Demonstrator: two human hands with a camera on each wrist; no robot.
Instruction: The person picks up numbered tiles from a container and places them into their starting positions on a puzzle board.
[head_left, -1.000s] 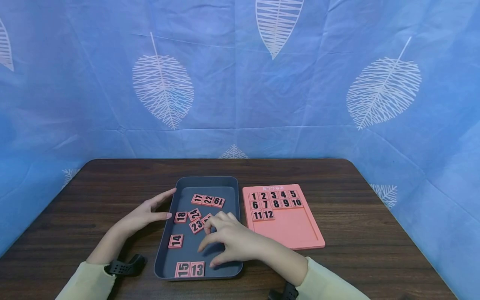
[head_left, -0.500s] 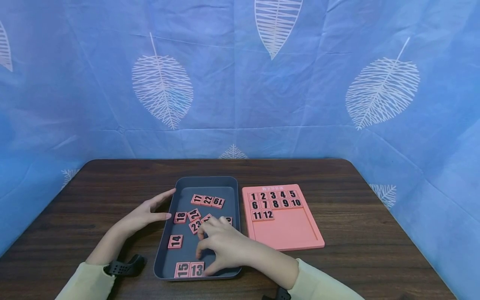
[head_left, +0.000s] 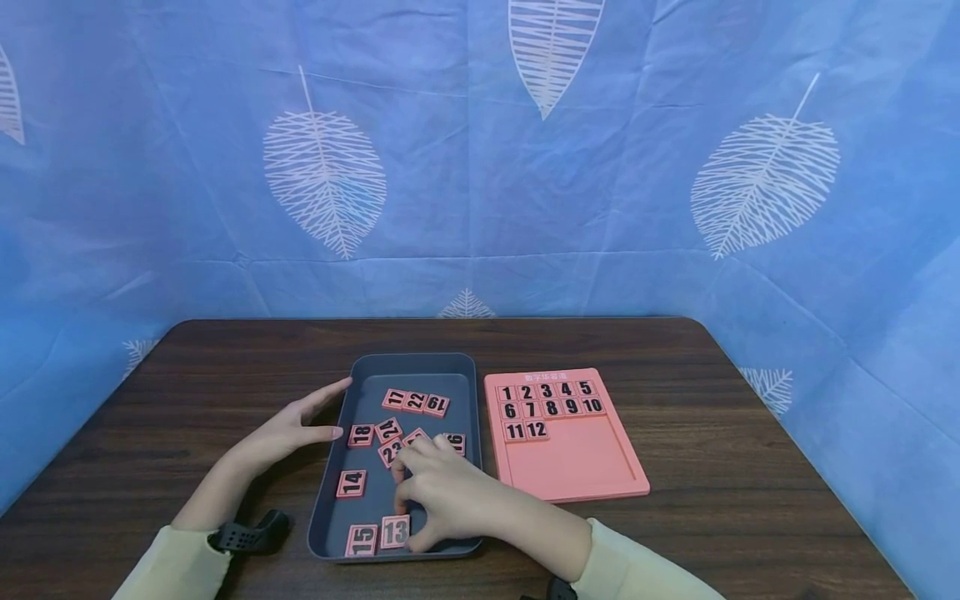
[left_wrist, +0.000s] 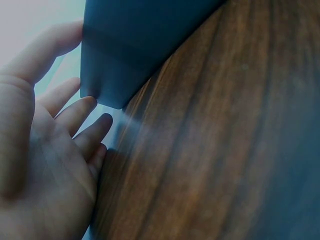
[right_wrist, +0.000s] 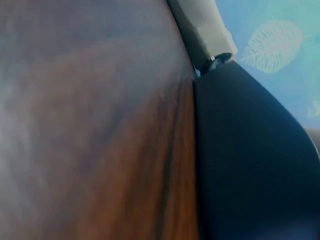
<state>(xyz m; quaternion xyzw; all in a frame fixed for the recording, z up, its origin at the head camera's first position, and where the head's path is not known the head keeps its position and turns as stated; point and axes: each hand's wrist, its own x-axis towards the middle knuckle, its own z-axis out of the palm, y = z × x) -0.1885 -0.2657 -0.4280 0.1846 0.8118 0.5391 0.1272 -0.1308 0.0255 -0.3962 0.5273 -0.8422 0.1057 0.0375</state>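
Observation:
In the head view, a dark grey tray (head_left: 321, 500) holds pink number tiles. My right hand (head_left: 453, 492) reaches into its near right part and pinches the 13 tile (head_left: 395, 532) with thumb and index finger. Just left of that lies the 15 tile (head_left: 362, 541), with a small gap between them. On the tray's left side, my left hand (head_left: 288, 429) touches the rim with its fingertips, fingers fairly straight; the left wrist view shows that hand (left_wrist: 45, 160) against the tray's outer wall (left_wrist: 130, 45). No fingers show in the right wrist view.
Right of the tray lies a pink puzzle board (head_left: 573, 458) with tiles 1 to 12 in its upper rows. More tiles lie in the tray, such as the 14 tile (head_left: 351, 483), the 18 tile (head_left: 361, 435) and the 16 tile (head_left: 453, 443). A brown wooden table (head_left: 720, 450) supports everything.
My right hand has moved left and down to the 13 tile and taken hold of it. That tile has shifted slightly up, apart from the 15 tile. My left hand stays put.

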